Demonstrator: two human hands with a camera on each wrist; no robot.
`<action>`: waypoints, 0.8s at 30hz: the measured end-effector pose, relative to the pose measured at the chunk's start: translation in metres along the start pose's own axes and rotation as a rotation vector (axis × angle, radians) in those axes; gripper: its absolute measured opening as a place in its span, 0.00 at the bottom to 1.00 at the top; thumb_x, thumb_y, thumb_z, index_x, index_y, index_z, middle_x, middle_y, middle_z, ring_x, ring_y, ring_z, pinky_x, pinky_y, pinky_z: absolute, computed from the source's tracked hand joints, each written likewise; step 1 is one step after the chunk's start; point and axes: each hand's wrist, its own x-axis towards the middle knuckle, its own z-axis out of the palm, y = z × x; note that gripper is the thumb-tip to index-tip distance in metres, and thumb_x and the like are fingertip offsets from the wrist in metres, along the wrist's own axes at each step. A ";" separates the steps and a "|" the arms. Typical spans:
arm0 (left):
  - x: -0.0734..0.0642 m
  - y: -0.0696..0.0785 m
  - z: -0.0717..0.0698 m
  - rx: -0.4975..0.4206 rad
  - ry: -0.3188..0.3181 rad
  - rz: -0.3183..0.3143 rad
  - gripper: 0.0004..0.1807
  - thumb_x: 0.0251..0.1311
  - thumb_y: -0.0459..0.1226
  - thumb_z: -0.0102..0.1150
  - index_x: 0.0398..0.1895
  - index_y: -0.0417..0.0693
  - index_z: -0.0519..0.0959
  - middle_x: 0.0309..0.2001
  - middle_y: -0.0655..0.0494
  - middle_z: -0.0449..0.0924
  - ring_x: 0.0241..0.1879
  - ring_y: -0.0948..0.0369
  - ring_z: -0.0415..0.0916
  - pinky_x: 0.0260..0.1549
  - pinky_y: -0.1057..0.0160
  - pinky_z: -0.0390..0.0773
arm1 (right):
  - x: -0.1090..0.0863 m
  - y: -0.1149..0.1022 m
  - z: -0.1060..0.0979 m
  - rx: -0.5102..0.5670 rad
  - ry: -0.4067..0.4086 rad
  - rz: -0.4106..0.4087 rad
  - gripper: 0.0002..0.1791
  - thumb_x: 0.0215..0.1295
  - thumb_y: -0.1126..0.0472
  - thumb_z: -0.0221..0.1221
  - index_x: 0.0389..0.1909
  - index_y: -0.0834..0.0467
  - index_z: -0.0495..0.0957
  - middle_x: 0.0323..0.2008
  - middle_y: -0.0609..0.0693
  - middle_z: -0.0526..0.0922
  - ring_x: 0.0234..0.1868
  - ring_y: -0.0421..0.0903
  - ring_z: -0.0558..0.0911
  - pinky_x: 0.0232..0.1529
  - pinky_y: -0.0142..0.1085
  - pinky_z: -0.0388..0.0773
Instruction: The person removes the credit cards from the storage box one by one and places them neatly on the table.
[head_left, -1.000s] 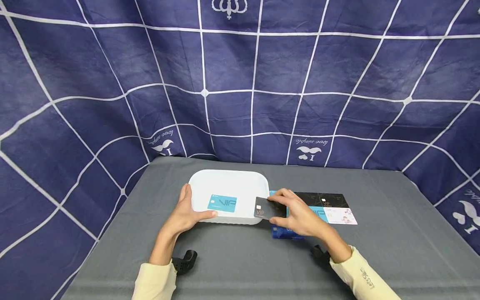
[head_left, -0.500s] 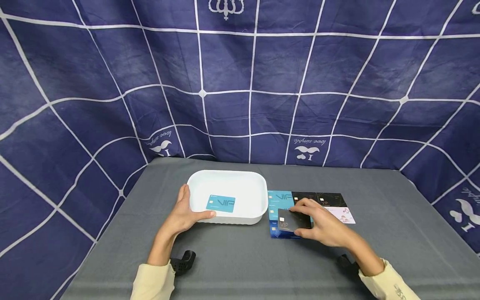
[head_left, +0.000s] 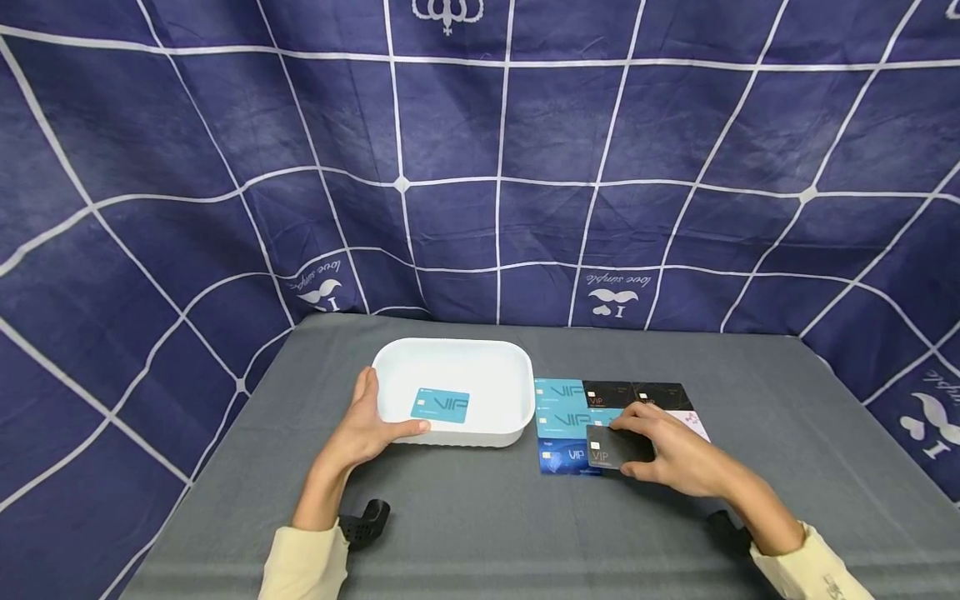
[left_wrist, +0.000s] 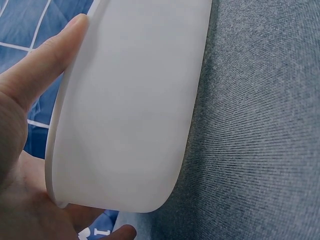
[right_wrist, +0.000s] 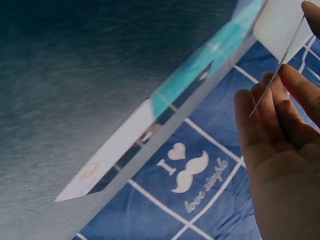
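My left hand [head_left: 367, 432] grips the left end of a white plastic tub [head_left: 457, 360], its thumb on the front rim. Inside the tub lies a light blue VIP card [head_left: 439, 406]. Between thumb and fingers, my right hand [head_left: 675, 450] pinches a dark grey VIP card [head_left: 609, 450]. The right wrist view shows this card [right_wrist: 280, 65] edge-on, held above the laid-out cards. Below it in the head view is a dark blue card [head_left: 561, 460], partly covered. Two light blue cards [head_left: 558, 421] lie further back, beside black VIP cards [head_left: 609, 394].
A white flowered card [head_left: 697, 423] shows partly behind the right hand at the rows' right end. Grey cloth [head_left: 465, 525] covers the table. A blue curtain with white lines [head_left: 465, 225] hangs at the back and sides. Each wrist wears a black camera [head_left: 366, 523].
My right hand has carried the dark grey card rightward from the tub's front right corner to over the card rows' front. The left hand keeps its grip on the tub.
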 end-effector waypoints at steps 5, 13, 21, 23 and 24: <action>0.001 0.001 -0.001 0.012 -0.002 -0.007 0.75 0.45 0.46 0.79 0.74 0.31 0.25 0.77 0.37 0.22 0.75 0.46 0.27 0.71 0.46 0.40 | -0.003 0.008 0.002 -0.008 -0.012 0.001 0.26 0.48 0.60 0.73 0.51 0.58 0.81 0.46 0.40 0.76 0.48 0.40 0.75 0.58 0.51 0.70; 0.002 0.002 -0.001 0.012 0.014 0.011 0.75 0.44 0.45 0.80 0.74 0.29 0.27 0.76 0.37 0.23 0.75 0.45 0.28 0.71 0.47 0.40 | -0.007 0.015 0.004 -0.025 -0.030 -0.019 0.25 0.47 0.58 0.74 0.49 0.59 0.82 0.45 0.40 0.76 0.46 0.41 0.76 0.46 0.43 0.75; 0.001 0.001 0.001 0.022 0.010 -0.002 0.75 0.44 0.47 0.79 0.74 0.31 0.26 0.76 0.36 0.23 0.75 0.45 0.28 0.71 0.46 0.41 | -0.012 0.020 0.006 -0.041 -0.065 -0.014 0.25 0.48 0.59 0.74 0.48 0.60 0.82 0.43 0.42 0.76 0.45 0.41 0.75 0.46 0.44 0.74; 0.001 0.001 0.001 0.021 0.010 -0.004 0.75 0.44 0.47 0.79 0.74 0.31 0.26 0.76 0.36 0.23 0.75 0.44 0.28 0.71 0.45 0.41 | -0.013 0.021 0.007 -0.043 -0.074 0.001 0.25 0.48 0.58 0.74 0.49 0.60 0.81 0.43 0.42 0.76 0.44 0.40 0.74 0.45 0.44 0.74; 0.001 0.001 0.001 0.021 0.009 -0.003 0.75 0.44 0.47 0.79 0.74 0.31 0.26 0.76 0.36 0.23 0.75 0.44 0.28 0.71 0.45 0.41 | -0.013 0.021 0.007 -0.043 -0.080 0.010 0.25 0.49 0.58 0.74 0.50 0.60 0.81 0.43 0.41 0.75 0.44 0.40 0.74 0.44 0.44 0.74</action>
